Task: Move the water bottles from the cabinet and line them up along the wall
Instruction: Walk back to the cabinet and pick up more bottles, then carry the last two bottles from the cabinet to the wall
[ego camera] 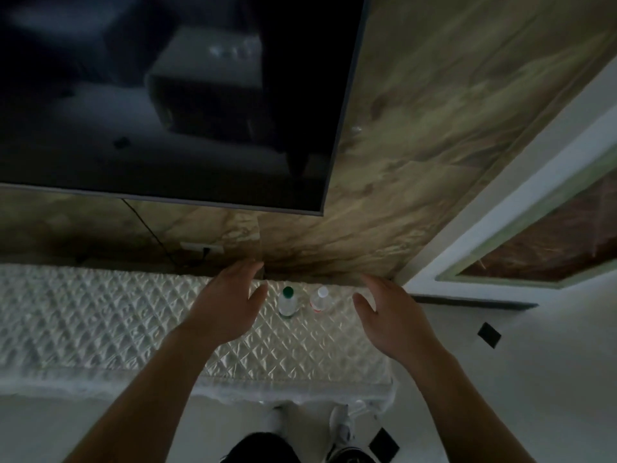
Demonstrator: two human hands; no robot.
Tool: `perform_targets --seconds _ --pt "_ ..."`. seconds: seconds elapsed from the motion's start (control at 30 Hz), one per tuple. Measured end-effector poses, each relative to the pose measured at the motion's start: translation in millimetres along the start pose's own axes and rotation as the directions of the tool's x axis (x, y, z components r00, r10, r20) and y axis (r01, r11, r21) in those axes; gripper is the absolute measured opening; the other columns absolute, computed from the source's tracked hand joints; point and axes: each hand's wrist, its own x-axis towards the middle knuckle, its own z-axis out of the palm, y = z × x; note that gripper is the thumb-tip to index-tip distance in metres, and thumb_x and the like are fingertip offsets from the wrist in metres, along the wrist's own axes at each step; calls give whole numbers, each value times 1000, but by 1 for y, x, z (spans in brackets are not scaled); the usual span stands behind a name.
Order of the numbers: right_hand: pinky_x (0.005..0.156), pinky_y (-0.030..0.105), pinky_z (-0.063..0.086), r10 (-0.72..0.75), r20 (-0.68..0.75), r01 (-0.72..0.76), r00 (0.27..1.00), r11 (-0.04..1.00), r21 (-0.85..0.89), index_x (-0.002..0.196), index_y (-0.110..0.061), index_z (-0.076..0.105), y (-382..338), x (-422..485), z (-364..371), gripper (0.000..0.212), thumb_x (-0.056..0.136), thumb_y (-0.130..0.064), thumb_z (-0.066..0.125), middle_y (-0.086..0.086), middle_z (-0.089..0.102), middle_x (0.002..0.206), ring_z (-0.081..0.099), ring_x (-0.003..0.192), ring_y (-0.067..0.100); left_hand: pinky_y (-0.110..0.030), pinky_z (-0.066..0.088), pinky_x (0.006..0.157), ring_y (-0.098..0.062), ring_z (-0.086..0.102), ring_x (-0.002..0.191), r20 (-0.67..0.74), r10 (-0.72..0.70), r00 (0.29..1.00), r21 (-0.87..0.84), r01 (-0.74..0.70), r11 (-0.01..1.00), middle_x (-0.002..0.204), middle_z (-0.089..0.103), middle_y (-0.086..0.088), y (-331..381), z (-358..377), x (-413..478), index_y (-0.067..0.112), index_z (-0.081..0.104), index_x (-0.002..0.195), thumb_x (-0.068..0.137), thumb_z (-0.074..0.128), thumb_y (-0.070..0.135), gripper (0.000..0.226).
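Your left hand (224, 304) and right hand (392, 315): spread wide, holding nothing, either side of green-cap bottle (287, 301). White-cap bottle (320, 299) touches it, near wall (334, 248). Next, probably: fetch more.

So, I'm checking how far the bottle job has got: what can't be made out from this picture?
- Head view: labels and fill of the green-capped bottle and the white-capped bottle are too small and dim.
- Whether they touch the wall: cannot tell from this steep angle.
- Cabinet front and inside: hidden under the quilted cover.
- Left hand and right hand are both open; their palms face away.
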Motion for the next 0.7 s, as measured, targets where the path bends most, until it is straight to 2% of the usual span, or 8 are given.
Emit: perform_targets --seconds 0.13,0.33,0.47,0.7 --pt "105 33 36 -69 48 68 996 997 25 145 -24 35 26 24 2 56 95 -50 42 -1 44 148 42 133 17 -32 32 108 -17 36 138 10 -67 998 -30 68 997 154 34 1 13 22 10 21 31 148 95 50 45 61" --pt "102 27 32 -81 158 52 984 982 181 148 -29 28 68 57 27 76 84 -54 61 -8 37 151 37 136 12 -35 35 109 -19 34 139 40 -198 979 -221 202 954 158 24 6 9 65 29 28 17 151 76 73 52 97" --pt "106 29 32 -49 250 -13 967 971 240 148 -29 25 101 86 69 85 79 -54 68 -8 34 153 35 137 10 -34 35 108 -19 34 139 74 -246 966 -264 257 930 157 27 3 -11 105 51 30 16 151 71 78 48 103" --pt "104 26 33 -12 297 -83 955 948 306 147 -33 24 142 137 164 91 74 -50 75 -11 34 152 36 135 8 -34 32 111 -12 30 141 87 -285 954 -352 297 888 157 28 7 -70 187 89 34 14 150 67 83 44 108"
